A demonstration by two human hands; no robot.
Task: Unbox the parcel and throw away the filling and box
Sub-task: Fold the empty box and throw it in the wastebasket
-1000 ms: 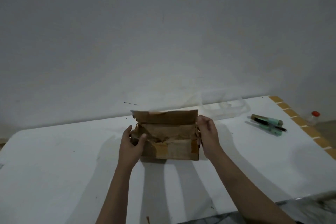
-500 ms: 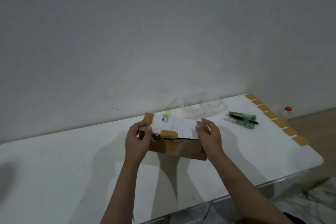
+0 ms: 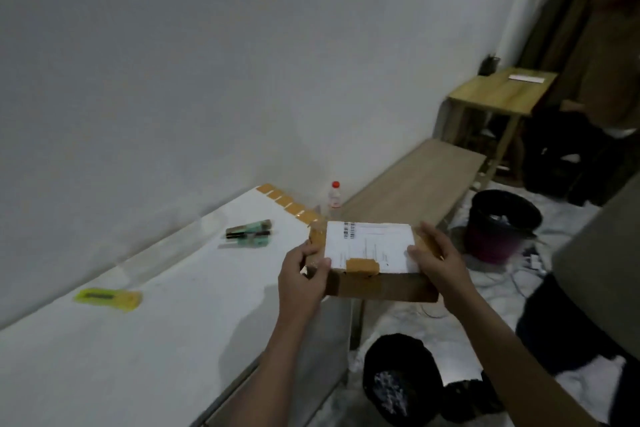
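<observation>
A brown cardboard box [image 3: 381, 284] with a white shipping label and tan tape on its closed lid is held in the air past the right end of the white table [image 3: 138, 340]. My left hand [image 3: 303, 279] grips its left end, thumb on the lid. On its right end my right hand [image 3: 438, 265] is clamped, fingers over the top. A dark bin [image 3: 498, 225] with a black liner stands on the floor beyond the box. Another black bag-lined bin [image 3: 398, 378] sits on the floor below my arms.
On the table lie green-packaged pens [image 3: 249, 233], a yellow cutter [image 3: 107, 298] and clear plastic by the wall. A red-capped bottle [image 3: 335, 195] stands beside a low wooden bench [image 3: 415, 180]. A wooden side table [image 3: 502, 94] is farther back. A person stands at right.
The box lid went from open to closed, label up. I lifted the box off the table and swung it right, my view turning with it toward the bins on the floor.
</observation>
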